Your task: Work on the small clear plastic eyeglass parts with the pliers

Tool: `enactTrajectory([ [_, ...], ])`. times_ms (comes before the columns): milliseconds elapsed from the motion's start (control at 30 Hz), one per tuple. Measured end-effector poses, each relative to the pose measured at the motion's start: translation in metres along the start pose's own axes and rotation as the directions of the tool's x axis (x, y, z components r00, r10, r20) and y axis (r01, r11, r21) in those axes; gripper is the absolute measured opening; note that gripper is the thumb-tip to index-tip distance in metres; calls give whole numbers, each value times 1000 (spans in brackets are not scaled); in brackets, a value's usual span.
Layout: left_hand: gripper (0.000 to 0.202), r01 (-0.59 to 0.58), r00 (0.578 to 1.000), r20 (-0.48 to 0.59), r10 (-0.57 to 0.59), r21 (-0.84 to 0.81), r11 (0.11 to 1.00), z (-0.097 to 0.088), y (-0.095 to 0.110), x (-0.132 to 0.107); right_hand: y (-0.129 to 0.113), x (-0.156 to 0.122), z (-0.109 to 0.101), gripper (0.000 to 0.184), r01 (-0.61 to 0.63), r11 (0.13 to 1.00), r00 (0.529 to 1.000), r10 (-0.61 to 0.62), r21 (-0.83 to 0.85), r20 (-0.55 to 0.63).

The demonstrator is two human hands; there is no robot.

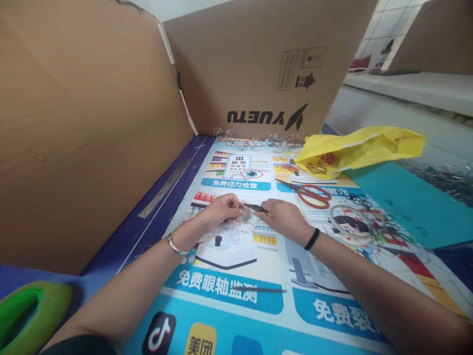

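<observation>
Near the middle of the poster, my left hand (222,211) pinches a piece of thin, pale wire (242,227), bent into a loose, rounded form below the fingers. My right hand (286,217) is closed around dark-jawed pliers (255,208); their tips point left and meet the work at my left fingertips. Whether the jaws grip the wire is too small to tell. Red-handled scissors (313,195) lie just beyond my right hand. A thin dark rod (260,289) rests on the poster nearer to me.
Cardboard walls (258,64) stand at the left and back. A yellow bag (362,148) lies at the back right beside a teal sheet (410,202). Straight wires (166,190) lie at left, tangled wire (384,227) at right. A green tape roll (55,305) is front left.
</observation>
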State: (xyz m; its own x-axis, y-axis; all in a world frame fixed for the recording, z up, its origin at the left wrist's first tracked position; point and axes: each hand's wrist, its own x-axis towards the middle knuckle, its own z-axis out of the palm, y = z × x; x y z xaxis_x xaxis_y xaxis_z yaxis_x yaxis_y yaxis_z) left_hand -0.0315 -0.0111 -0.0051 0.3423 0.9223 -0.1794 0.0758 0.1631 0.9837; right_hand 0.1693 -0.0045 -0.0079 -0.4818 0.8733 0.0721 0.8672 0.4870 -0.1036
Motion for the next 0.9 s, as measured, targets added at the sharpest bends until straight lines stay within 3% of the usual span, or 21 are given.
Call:
enactTrajectory([
  [200, 26, -1, 1000, 20, 2, -15, 1000, 0, -1, -1, -6, -2, 2, 38, -21, 995, 1000, 20, -99, -6],
  [333, 24, 8, 1000, -28, -8, 21, 1000, 0, -4, 0, -8, -4, 3, 37, 7, 990, 999, -13, -141, -40],
  [900, 19, 51, 995, -88, -40, 122, 991, 0, -4, 0, -7, -2, 7, 38, -28, 998, 997, 23, -64, -73],
])
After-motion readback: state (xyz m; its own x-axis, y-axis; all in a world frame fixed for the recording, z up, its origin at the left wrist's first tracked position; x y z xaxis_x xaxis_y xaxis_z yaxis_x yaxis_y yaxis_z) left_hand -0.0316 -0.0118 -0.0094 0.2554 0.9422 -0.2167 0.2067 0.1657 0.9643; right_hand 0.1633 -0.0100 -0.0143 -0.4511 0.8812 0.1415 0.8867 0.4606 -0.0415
